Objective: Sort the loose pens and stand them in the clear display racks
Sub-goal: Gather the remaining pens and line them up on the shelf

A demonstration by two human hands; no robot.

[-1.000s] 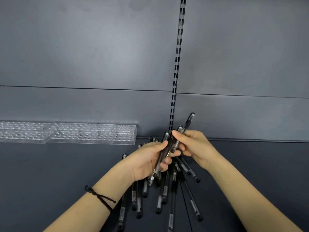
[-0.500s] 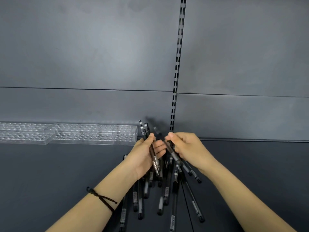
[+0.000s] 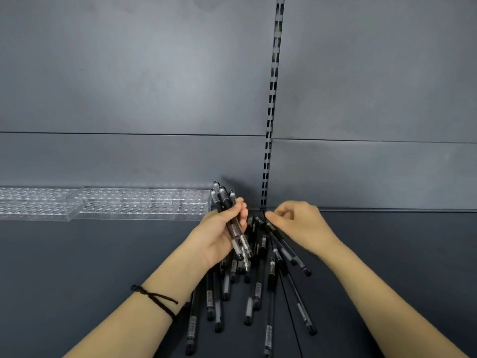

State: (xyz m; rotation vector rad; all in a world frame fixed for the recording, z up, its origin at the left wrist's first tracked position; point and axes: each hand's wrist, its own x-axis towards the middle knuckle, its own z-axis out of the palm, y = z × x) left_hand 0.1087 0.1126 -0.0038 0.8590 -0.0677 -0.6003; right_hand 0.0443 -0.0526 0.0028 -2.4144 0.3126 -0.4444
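My left hand (image 3: 216, 236) grips a small bundle of black pens (image 3: 225, 202), their capped ends pointing up past my fingers. Under and between my hands, a loose pile of black pens (image 3: 258, 288) fans out on the dark shelf. My right hand (image 3: 304, 226) is over the pile's far end with its fingers curled. Its thumb and forefinger pinch the top end of one pen (image 3: 277, 235) that lies on the pile. Two clear display racks (image 3: 144, 205) (image 3: 33, 206) with rows of holes stand at the left against the back wall. No pens show in them.
The dark grey shelf surface (image 3: 103, 267) runs left and right of the pile. A slotted metal upright (image 3: 271, 112) runs up the grey back wall just behind my hands. A dark cord bracelet (image 3: 157, 299) is on my left wrist.
My left hand has gathered the pens into an upright bundle and shifted slightly left. My right hand has let go of that bundle and dropped to the pile's far end.
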